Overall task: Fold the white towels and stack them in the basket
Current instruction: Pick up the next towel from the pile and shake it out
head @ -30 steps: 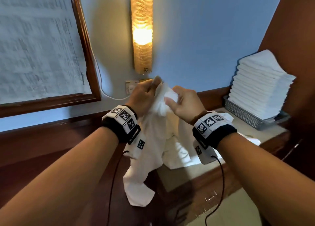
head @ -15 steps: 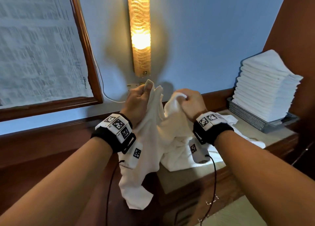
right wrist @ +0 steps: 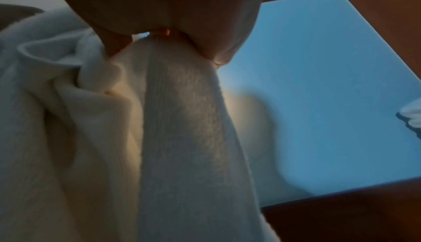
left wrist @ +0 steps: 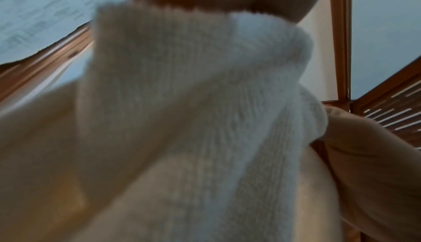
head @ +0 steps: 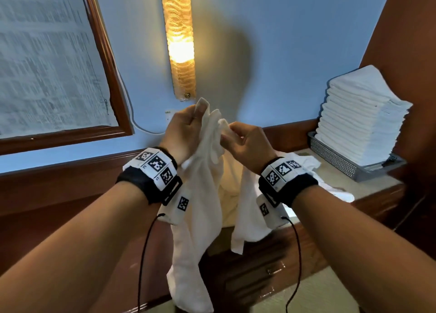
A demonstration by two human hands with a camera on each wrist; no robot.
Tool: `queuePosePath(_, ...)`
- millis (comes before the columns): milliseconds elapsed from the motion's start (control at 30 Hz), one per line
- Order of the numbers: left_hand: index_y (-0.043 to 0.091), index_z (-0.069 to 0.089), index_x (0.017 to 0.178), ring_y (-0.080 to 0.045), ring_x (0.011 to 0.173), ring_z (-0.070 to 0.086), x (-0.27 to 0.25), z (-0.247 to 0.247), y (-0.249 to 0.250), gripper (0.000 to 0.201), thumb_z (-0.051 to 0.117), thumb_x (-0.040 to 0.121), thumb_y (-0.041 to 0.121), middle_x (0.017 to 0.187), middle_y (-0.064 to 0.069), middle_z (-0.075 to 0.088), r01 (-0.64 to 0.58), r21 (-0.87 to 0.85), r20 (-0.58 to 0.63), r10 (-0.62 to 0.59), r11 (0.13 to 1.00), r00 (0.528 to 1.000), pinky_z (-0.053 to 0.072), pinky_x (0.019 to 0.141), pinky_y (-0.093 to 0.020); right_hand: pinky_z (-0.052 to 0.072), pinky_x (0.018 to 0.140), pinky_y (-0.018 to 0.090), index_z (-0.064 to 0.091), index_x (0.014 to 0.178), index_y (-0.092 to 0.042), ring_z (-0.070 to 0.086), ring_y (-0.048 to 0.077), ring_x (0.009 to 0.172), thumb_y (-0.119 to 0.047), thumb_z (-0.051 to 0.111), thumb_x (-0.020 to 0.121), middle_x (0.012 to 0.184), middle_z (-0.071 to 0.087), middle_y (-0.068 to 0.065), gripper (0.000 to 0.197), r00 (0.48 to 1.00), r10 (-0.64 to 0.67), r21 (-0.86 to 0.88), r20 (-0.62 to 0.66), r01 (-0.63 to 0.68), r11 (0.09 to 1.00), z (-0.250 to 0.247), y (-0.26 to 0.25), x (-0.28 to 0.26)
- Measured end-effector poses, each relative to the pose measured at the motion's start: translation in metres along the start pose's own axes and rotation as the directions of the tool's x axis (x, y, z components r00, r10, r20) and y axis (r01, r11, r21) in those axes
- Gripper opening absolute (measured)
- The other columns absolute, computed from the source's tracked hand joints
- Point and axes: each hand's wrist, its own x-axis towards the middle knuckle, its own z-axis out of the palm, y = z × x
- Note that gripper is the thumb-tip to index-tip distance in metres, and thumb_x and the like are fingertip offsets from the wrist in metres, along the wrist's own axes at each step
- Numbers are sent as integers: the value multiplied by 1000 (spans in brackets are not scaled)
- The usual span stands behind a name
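White towel [head: 200, 194] hangs crumpled, its top edge pinched by left hand [head: 184, 133] and right hand [head: 247, 145]. A missed corner could skew the fold, or topple the tall stack [head: 361, 116] at far right.

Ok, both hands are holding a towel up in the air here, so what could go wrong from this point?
1. The towel hangs bunched and twisted between the left hand and right hand, so a fold started now would likely come out crooked.
2. Its lower end dangles past the counter edge toward the floor and may get dirty.
3. The stack in the basket already rises far above the rim and leans; one more towel might topple it.
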Motion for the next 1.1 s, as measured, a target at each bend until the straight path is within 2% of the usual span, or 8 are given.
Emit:
queuePosePath(100,19,57,77,-8,69,55,-15,-5,-2,44,41,105,48,73,4,58,-35,19,-12,35,999,999,49,74,-29,45,62,22,71,92,-9,55,7,62,-35,72,87,73,68,-1,26,1000,-20,25,8,20,1000,6,3,-18)
queuePosePath(267,20,31,65,-1,46,32,-30,-39,9,46,36,109,34,61,5,31,-50,161,-158,75,986,984,27,52,-21,40,61,27,68,79,-11,52,16,60,-25,69,91,66,56,-7,18,993,-58,-187,102,76,979,25,17,-36)
queuePosePath(500,17,33,67,-10,56,32,-65,-113,6,46,38,109,38,64,-3,32,8,160,-195,23,987,980,27,56,-25,54,85,45,73,86,-23,65,24,87,-22,60,95,86,72,1,16,904,415,-132,101,-401,906,41,37,-50)
queuePosePath(667,16,48,72,-15,68,41,-108,-145,-20,43,44,104,45,69,-5,45,79,80,-39,-77,994,996,30,69,-33,52,83,29,74,96,-10,65,20,88,4,53,88,91,71,5,26,986,144,156,84,-156,975,86,-81,-22)
queuePosePath(767,19,65,80,-21,81,51,-130,-152,-32,43,48,97,55,84,-8,60,129,-60,-28,-131,990,991,39,78,-38,45,69,26,71,77,-21,58,12,68,-3,57,89,74,67,-1,25,987,-79,191,141,52,980,114,-145,-18)
queuePosePath(900,31,54,80,-19,86,54,-150,-175,-29,32,39,108,31,93,-5,60,143,70,-168,-129,987,977,44,73,-25,39,59,29,51,59,-29,44,7,55,-16,62,89,57,50,-9,34,986,-69,95,153,55,994,130,-186,-32)
queuePosePath(1033,27,51,68,-20,72,45,-156,-217,-31,41,46,99,54,74,-5,50,82,-43,-161,-88,996,983,35,71,-35,46,72,25,67,102,-14,59,13,75,-34,68,91,84,67,-2,23,972,-96,-15,215,102,995,135,-192,-80)
queuePosePath(1100,26,59,61,-18,69,48,-156,-235,-31,47,46,105,39,64,7,54,65,-87,-169,-79,994,982,37,72,-32,48,73,32,66,105,-14,61,19,78,-31,67,92,87,69,1,21,964,-79,-98,253,106,990,145,-178,-104)
